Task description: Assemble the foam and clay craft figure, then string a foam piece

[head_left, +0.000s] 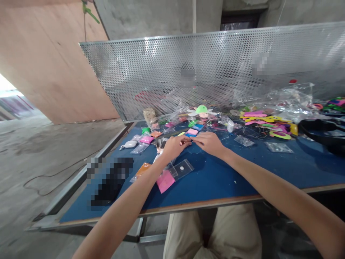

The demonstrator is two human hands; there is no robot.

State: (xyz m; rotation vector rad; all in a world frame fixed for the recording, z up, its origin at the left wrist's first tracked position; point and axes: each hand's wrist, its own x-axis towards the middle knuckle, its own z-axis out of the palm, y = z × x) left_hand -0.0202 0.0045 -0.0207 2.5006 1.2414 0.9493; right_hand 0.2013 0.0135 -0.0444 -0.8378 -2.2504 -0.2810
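Observation:
My left hand (pixel 174 144) and my right hand (pixel 209 142) meet over the blue table (pixel 221 176), fingertips pinched together on something small that I cannot make out. Just beyond them lie small packets of coloured clay: pink (pixel 192 131), blue (pixel 198 126), orange (pixel 155 133) and green (pixel 146 130). Below my left wrist sit a clear packet with a white dot (pixel 182 168), a pink packet (pixel 165 181) and an orange one (pixel 142 169). A craft figure with a green cap (pixel 202 110) stands at the back.
A perforated metal screen (pixel 215 68) walls off the table's far side. Foam cut-outs in pink and yellow (pixel 265 120) and clear plastic bags (pixel 289 99) pile at the right. A black bowl (pixel 320 130) sits far right. A dark blurred object (pixel 111 181) lies near the left edge.

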